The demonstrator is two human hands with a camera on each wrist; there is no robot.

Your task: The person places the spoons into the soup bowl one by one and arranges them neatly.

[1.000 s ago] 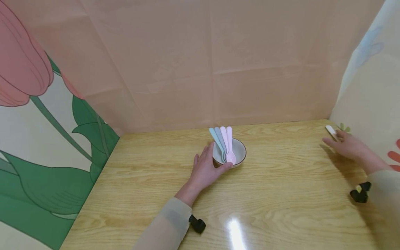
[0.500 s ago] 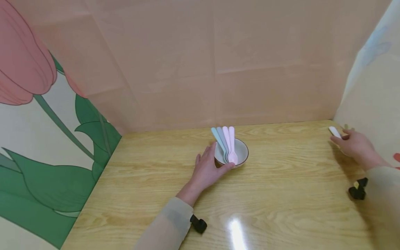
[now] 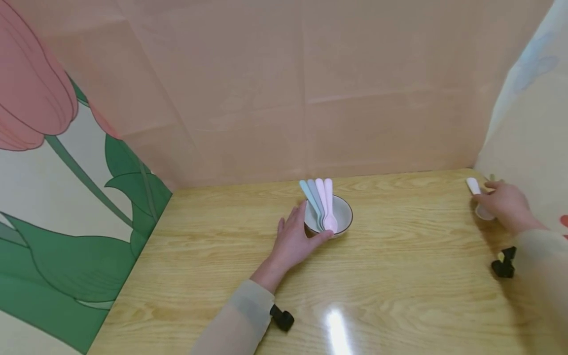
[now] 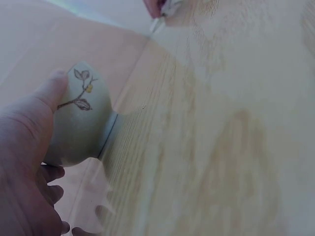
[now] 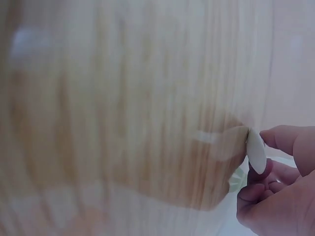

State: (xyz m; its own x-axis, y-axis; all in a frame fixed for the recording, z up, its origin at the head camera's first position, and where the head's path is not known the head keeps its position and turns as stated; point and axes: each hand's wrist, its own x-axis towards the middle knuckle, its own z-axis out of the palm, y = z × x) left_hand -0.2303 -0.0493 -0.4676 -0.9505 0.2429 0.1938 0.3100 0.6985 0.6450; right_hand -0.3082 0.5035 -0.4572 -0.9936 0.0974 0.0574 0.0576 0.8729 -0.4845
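A small pale bowl [image 3: 342,213] with a dark rim stands on the table, and a leafy branch pattern shows on its outer wall in the left wrist view. My left hand [image 3: 290,241] grips the bowl's near left side, thumb and fingers spread round it. Several plastic spoons lean in the bowl: a light teal spoon [image 3: 306,188], a grey-blue spoon [image 3: 314,191] and pink spoons [image 3: 329,197], handles toward the back. At the far right, my right hand [image 3: 508,204] pinches a white spoon [image 5: 256,152] between thumb and fingers; in the head view part of it is hidden behind the fingers.
The wood-grain table [image 3: 399,276] ends at a peach-coloured cloth backdrop [image 3: 248,113]. A tulip-printed panel [image 3: 84,266] borders the left side, and a pale printed panel [image 3: 532,148] stands close beside the right hand.
The right hand has closed on the white spoon and turned it, so its bowl end now shows below the fingers. The left hand and the bowl stay put.
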